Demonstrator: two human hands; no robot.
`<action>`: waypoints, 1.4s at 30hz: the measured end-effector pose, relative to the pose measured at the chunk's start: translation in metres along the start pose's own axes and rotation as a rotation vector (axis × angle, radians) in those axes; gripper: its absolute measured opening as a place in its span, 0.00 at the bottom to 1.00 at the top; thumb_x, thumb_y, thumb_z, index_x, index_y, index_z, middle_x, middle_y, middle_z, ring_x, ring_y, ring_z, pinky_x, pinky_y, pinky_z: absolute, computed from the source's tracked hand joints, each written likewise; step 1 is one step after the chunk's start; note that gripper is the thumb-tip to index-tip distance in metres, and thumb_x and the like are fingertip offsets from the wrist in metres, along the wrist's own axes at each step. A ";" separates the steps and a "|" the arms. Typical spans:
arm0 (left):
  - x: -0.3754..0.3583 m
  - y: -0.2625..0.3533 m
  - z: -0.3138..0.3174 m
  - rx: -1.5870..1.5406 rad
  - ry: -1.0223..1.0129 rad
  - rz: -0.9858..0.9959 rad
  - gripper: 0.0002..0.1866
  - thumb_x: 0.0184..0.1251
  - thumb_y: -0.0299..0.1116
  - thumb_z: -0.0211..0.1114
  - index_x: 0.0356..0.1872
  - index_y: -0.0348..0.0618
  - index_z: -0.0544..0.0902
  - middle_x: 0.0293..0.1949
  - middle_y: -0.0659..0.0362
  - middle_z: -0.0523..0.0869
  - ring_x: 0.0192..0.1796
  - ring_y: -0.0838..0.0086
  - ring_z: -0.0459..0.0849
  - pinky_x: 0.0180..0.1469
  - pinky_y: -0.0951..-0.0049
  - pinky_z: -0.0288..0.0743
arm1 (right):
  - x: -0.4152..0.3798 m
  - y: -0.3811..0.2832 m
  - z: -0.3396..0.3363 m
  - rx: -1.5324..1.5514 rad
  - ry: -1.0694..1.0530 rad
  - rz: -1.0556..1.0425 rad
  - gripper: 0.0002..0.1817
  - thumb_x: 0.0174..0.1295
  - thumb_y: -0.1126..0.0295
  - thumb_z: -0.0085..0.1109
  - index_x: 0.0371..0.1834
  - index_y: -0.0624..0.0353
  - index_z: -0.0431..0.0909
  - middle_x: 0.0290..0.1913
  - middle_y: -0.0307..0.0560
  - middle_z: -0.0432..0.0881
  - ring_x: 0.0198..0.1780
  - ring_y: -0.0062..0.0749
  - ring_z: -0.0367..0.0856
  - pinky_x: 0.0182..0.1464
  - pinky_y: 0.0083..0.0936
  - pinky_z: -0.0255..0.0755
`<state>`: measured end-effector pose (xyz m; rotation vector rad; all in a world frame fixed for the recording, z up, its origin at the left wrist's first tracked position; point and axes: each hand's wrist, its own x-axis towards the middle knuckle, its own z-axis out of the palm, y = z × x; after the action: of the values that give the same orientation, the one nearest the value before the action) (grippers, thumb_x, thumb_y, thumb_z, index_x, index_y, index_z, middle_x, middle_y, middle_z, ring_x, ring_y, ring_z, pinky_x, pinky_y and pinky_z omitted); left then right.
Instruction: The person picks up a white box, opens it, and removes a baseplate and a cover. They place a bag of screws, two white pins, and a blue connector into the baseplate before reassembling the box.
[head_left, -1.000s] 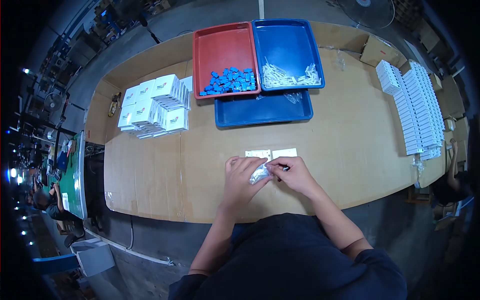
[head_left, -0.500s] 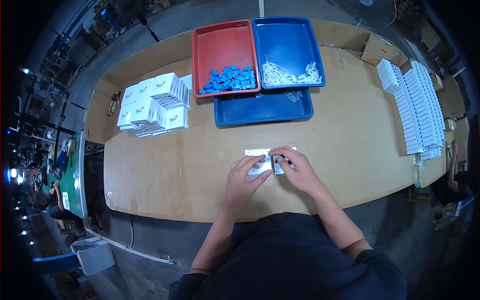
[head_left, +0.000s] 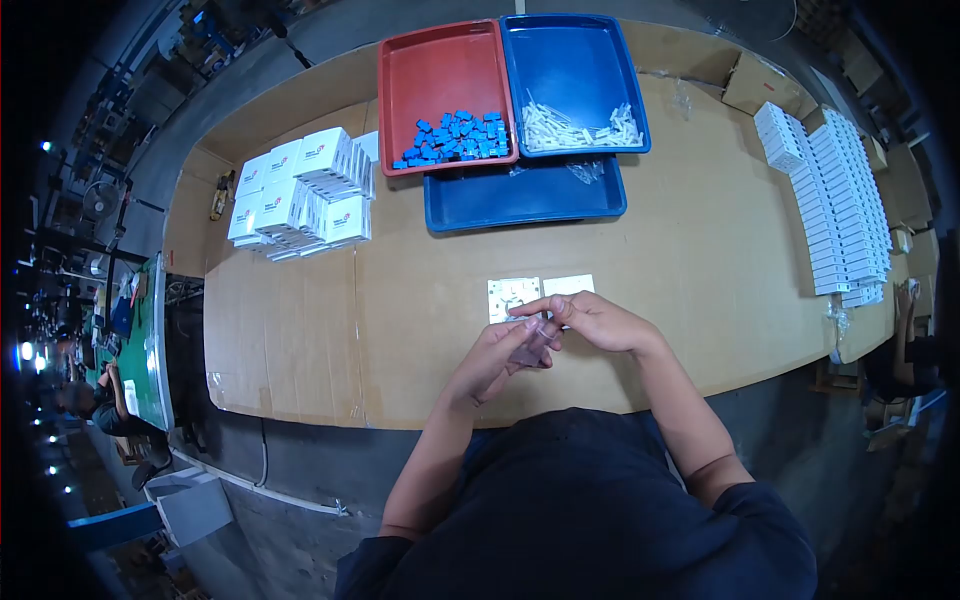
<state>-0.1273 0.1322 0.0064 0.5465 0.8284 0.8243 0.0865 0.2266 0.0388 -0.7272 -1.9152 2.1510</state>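
Note:
My left hand (head_left: 492, 358) is closed round a small clear plastic bag (head_left: 531, 350), which shows as a see-through, shiny patch between the fingers. From the other side my right hand (head_left: 598, 324) meets it, thumb and fingertips pinched at the bag's upper edge. The bag's contents are hidden by the fingers. Just beyond the hands a white square base part (head_left: 512, 292) with fittings on its face lies on the cardboard-covered table. Beside it, to the right, is a plain white square plate (head_left: 568, 284). The hands partly cover both.
A red tray (head_left: 440, 75) holds blue connector-like parts, and a blue tray (head_left: 570, 70) holds white plugs. Another blue tray (head_left: 500, 205) sits below them. White boxes (head_left: 300, 190) are stacked left; white housings (head_left: 830, 205) stand in rows right. Other people work at both sides.
Both hands have come back toward my body from the two white pieces, which now show more fully. The clear plastic bag now shows between my hands.

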 end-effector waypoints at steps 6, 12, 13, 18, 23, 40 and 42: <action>0.001 -0.003 0.001 -0.090 -0.041 -0.010 0.22 0.88 0.42 0.52 0.66 0.33 0.77 0.49 0.52 0.89 0.45 0.68 0.88 0.56 0.64 0.85 | 0.007 0.001 0.003 -0.144 -0.088 0.065 0.36 0.86 0.43 0.35 0.63 0.63 0.85 0.45 0.45 0.91 0.42 0.26 0.82 0.53 0.29 0.79; 0.003 -0.011 -0.005 -0.043 -0.062 -0.022 0.23 0.89 0.42 0.50 0.67 0.31 0.76 0.53 0.50 0.88 0.50 0.68 0.88 0.59 0.64 0.84 | 0.008 -0.004 0.003 -0.168 -0.153 0.008 0.34 0.85 0.42 0.36 0.71 0.59 0.79 0.54 0.47 0.88 0.50 0.30 0.83 0.58 0.28 0.77; 0.002 -0.012 -0.006 -0.035 -0.074 -0.014 0.23 0.89 0.42 0.50 0.67 0.31 0.76 0.53 0.50 0.88 0.50 0.68 0.88 0.59 0.64 0.84 | 0.009 -0.003 0.004 -0.217 -0.147 0.014 0.34 0.85 0.42 0.36 0.71 0.59 0.79 0.56 0.49 0.88 0.53 0.32 0.84 0.61 0.30 0.76; 0.005 -0.018 -0.014 -0.084 -0.056 0.017 0.21 0.89 0.40 0.50 0.65 0.32 0.79 0.52 0.52 0.87 0.49 0.70 0.87 0.57 0.67 0.83 | 0.009 0.006 -0.036 -0.158 0.059 -0.165 0.31 0.84 0.46 0.47 0.52 0.66 0.88 0.63 0.54 0.87 0.61 0.37 0.84 0.66 0.35 0.74; -0.001 -0.023 -0.012 -0.089 -0.028 0.018 0.23 0.90 0.44 0.48 0.70 0.37 0.77 0.53 0.56 0.87 0.45 0.75 0.83 0.54 0.70 0.80 | 0.024 -0.034 -0.114 -0.450 0.676 -0.037 0.15 0.75 0.62 0.64 0.48 0.64 0.89 0.43 0.48 0.92 0.47 0.31 0.87 0.54 0.30 0.79; -0.027 -0.058 -0.011 -0.136 -0.019 0.030 0.25 0.89 0.44 0.49 0.73 0.37 0.76 0.57 0.56 0.86 0.50 0.75 0.82 0.59 0.69 0.77 | 0.118 -0.034 -0.265 -1.674 0.700 0.176 0.09 0.59 0.71 0.65 0.39 0.59 0.90 0.46 0.51 0.89 0.57 0.48 0.85 0.62 0.49 0.76; -0.027 -0.058 -0.010 -0.151 0.022 0.030 0.25 0.89 0.43 0.48 0.71 0.32 0.77 0.54 0.55 0.86 0.49 0.74 0.83 0.58 0.67 0.79 | 0.118 -0.028 -0.267 -1.668 0.695 0.145 0.09 0.59 0.71 0.64 0.40 0.59 0.90 0.48 0.51 0.89 0.58 0.48 0.85 0.62 0.49 0.76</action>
<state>-0.1222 0.0780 -0.0281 0.4181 0.7726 0.9136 0.1027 0.5191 0.0229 -1.4551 -2.7149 -0.2740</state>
